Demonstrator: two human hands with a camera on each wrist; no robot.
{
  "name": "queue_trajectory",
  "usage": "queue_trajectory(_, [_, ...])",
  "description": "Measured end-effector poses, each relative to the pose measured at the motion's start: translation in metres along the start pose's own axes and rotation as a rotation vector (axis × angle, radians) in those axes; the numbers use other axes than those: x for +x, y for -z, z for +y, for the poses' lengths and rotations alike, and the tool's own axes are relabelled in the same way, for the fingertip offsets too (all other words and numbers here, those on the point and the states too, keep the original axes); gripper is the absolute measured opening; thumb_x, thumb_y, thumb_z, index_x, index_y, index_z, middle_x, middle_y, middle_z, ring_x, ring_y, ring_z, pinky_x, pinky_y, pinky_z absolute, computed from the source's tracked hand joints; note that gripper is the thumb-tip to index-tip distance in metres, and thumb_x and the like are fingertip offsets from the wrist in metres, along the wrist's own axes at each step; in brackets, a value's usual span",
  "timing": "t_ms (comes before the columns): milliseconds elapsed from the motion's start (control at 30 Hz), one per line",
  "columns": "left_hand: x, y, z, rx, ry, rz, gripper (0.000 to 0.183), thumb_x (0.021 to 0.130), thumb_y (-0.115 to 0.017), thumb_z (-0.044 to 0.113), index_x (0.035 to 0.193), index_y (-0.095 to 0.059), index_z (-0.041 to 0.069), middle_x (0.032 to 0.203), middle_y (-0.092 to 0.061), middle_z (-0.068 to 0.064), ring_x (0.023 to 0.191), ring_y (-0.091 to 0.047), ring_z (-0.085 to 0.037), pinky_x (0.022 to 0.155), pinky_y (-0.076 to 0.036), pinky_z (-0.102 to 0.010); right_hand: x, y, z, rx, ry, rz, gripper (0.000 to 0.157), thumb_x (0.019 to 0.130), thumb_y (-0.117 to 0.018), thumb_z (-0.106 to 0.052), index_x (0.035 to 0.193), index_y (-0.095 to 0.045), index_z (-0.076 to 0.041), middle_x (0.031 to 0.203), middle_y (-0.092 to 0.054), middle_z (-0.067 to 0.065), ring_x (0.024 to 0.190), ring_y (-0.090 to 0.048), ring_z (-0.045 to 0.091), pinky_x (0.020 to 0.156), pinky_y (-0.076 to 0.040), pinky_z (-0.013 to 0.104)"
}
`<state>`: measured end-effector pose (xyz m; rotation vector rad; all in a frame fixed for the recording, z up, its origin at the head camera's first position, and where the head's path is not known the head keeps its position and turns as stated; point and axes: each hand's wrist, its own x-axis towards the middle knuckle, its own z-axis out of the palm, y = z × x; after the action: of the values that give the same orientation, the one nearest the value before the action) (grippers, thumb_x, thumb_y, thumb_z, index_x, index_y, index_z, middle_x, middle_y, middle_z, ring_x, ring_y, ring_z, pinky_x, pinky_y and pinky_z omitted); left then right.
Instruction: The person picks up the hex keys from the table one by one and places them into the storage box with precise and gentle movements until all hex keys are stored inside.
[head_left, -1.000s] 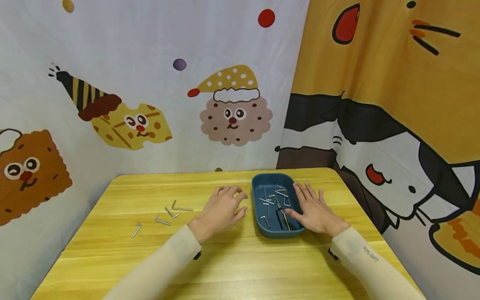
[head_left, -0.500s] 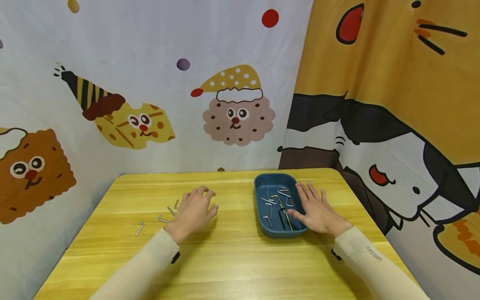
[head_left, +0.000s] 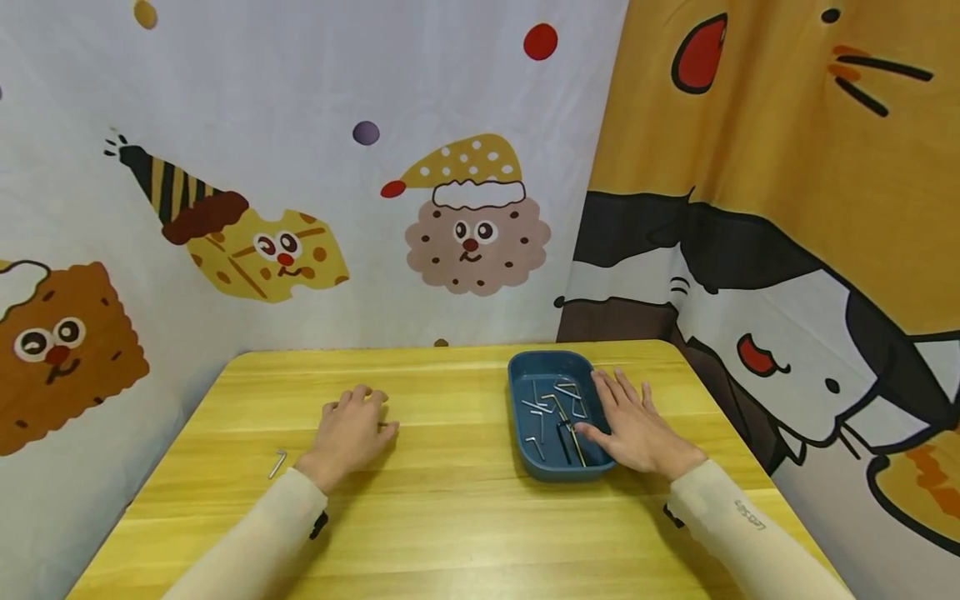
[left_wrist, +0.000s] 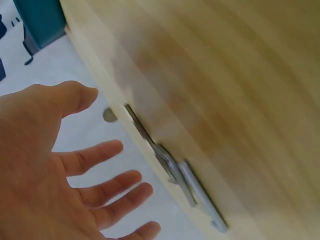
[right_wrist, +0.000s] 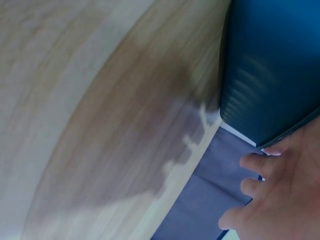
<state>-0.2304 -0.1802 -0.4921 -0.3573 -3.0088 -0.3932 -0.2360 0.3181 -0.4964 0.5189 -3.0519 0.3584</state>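
Observation:
My left hand (head_left: 348,437) hovers over a few L-shaped hex keys on the left of the table, hiding them from the head view. The left wrist view shows its fingers spread and loosely bent, holding nothing, beside silver hex keys (left_wrist: 202,197). One more hex key (head_left: 277,464) lies apart, left of that wrist. At the right, my right hand (head_left: 633,425) rests with straight fingers along the right rim of a blue tray (head_left: 562,473), thumb over its edge. Inside the tray are several hex keys (head_left: 536,449), mostly silver, plus brass-coloured and black ones.
The wooden table (head_left: 450,517) has its far edge against a white cartoon-printed curtain (head_left: 300,83). A yellow printed curtain (head_left: 787,167) hangs at the right. Bare wood lies between the left hand and the tray.
My left hand has moved left from beside the tray to over the hex keys, covering several of them. The right hand stays at the tray's rim.

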Motion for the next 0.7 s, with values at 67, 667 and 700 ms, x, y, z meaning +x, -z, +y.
queue_trajectory(67, [-0.002, 0.001, -0.006, 0.001, 0.026, -0.007, 0.056, 0.110, -0.080, 0.039, 0.150, -0.071, 0.001, 0.154, -0.067, -0.031, 0.139, -0.066, -0.055, 0.112, -0.053, -0.083, 0.000, 0.000, -0.001, -0.002, -0.001, -0.002, 0.104, 0.116, -0.058, -0.069, 0.185, -0.023, 0.000, 0.191, -0.028, 0.028, 0.180, -0.016, 0.058, 0.137, -0.009, 0.091])
queue_trajectory(667, [-0.004, 0.000, -0.023, 0.048, 0.066, -0.075, 0.055, 0.111, -0.077, 0.051, 0.138, -0.073, 0.002, 0.137, -0.072, -0.031, 0.123, -0.070, -0.055, 0.106, -0.054, -0.084, -0.002, -0.001, 0.000, 0.008, -0.001, 0.003, 0.104, 0.115, -0.060, -0.068, 0.185, -0.023, 0.000, 0.191, -0.029, 0.028, 0.179, -0.017, 0.058, 0.137, -0.009, 0.091])
queue_trajectory(700, [-0.003, -0.001, -0.023, 0.046, 0.064, -0.079, 0.055, 0.111, -0.077, 0.050, 0.139, -0.072, 0.003, 0.138, -0.072, -0.031, 0.125, -0.069, -0.055, 0.107, -0.053, -0.084, -0.002, -0.001, 0.000, 0.010, 0.000, 0.003, 0.104, 0.115, -0.059, -0.068, 0.185, -0.023, 0.000, 0.191, -0.029, 0.028, 0.179, -0.017, 0.058, 0.137, -0.009, 0.091])
